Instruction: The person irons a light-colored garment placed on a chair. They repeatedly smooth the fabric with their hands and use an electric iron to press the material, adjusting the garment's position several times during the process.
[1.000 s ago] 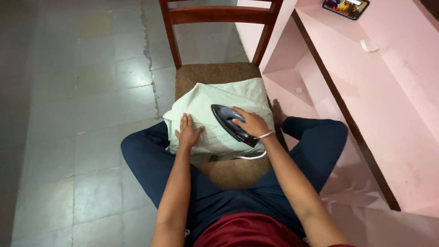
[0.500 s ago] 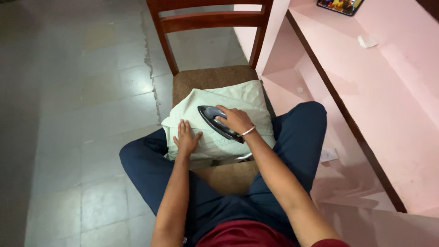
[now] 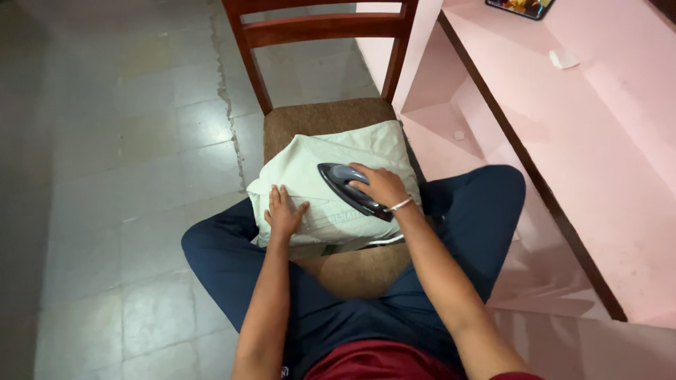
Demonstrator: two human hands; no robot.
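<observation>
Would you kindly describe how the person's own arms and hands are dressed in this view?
Both forearms are bare, with no gloves or long sleeves. The right hand has a thin silver-coloured bangle at the wrist. The left hand wears nothing visible. A dark red sleeve edge shows near the right upper arm.

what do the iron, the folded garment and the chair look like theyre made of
Iron: glossy dark plastic shell, judging by its sheen; its soleplate is hidden.
Folded garment: matte pale green woven cloth, creased and stitched, probably cotton.
Chair: reddish varnished wood frame with a coarse brown fabric seat.

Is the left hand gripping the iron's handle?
No, the left hand lies flat on the pale green cloth; the right hand holds the iron.
</observation>
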